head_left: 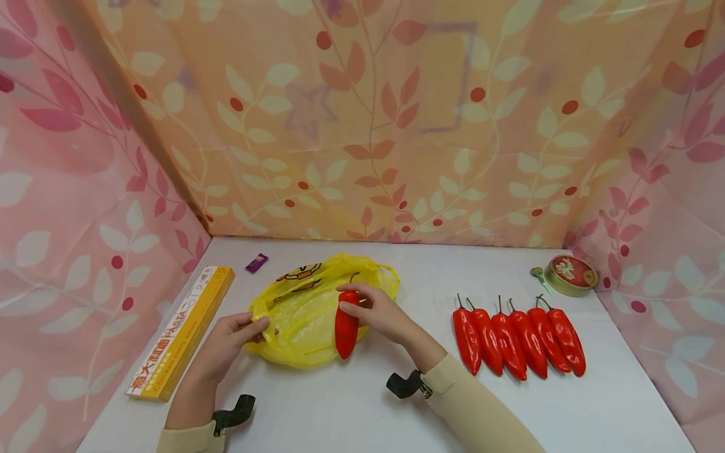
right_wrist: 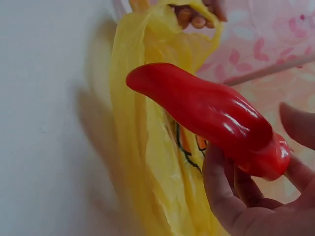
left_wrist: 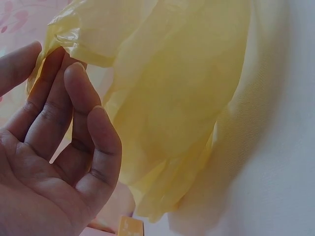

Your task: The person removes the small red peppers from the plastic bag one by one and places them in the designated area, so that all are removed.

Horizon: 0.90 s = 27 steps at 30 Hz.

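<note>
My left hand (head_left: 223,343) pinches the left edge of a yellow plastic bag (head_left: 308,314), which lies spread on the white table with a printed cartoon on it. In the left wrist view the thumb and fingertips of the left hand (left_wrist: 64,142) hold the thin film. My right hand (head_left: 385,314) grips a red chili pepper (head_left: 346,327) near its stem end, above the right part of the bag. The right wrist view shows the glossy pepper (right_wrist: 206,108) tilted, its pointed end toward the bag (right_wrist: 147,147).
Several more red peppers (head_left: 512,343) lie in a row at the right. A round tin (head_left: 572,275) and a small green-handled item (head_left: 539,277) sit at the back right. At the left are a yellow pasta box (head_left: 181,333) and a small purple packet (head_left: 257,263). Patterned curtains (head_left: 368,126) enclose the table.
</note>
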### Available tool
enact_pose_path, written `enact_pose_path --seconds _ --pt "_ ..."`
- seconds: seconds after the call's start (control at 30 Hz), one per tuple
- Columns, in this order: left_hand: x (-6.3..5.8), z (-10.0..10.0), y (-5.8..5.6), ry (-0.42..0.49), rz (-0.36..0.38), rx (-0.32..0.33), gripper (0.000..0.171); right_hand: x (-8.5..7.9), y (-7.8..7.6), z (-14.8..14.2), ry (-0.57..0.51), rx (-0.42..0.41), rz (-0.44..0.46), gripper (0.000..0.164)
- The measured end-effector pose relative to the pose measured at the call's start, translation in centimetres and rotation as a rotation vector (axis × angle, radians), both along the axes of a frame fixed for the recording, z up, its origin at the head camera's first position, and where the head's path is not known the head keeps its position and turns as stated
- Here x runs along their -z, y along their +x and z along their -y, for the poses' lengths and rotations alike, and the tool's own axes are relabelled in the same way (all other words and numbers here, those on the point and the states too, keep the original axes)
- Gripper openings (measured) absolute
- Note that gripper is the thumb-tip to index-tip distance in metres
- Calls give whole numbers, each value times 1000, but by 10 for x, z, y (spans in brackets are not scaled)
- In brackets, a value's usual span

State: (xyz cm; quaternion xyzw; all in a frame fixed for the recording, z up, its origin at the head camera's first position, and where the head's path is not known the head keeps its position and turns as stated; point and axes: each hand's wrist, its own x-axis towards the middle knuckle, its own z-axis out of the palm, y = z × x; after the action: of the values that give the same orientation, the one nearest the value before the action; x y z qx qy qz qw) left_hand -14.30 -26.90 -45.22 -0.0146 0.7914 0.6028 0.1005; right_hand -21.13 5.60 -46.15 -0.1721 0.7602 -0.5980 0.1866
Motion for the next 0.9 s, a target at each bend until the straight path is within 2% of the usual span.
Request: enact_pose_path --seconds 0.13,0.27,0.33,0.5,0.67,0.9 --pt "-1 -1 0 -4 3 -3 39 -6 11 -21 -28 5 -31 47" --pt "-1 -1 0 -2 5 4 39 -13 19 -45 -91 64 2 52" --pt "-1 -1 0 -1 5 7 39 -15 23 -58 -42 126 -5 49" --pt "0 -2 0 6 9 4 38 -14 30 -94 178 262 -53 46" --pt "1 -1 -1 5 13 2 39 -4 38 -124 314 327 -94 47" --pt "2 -2 -2 4 17 9 38 9 46 -144 404 367 -186 49"
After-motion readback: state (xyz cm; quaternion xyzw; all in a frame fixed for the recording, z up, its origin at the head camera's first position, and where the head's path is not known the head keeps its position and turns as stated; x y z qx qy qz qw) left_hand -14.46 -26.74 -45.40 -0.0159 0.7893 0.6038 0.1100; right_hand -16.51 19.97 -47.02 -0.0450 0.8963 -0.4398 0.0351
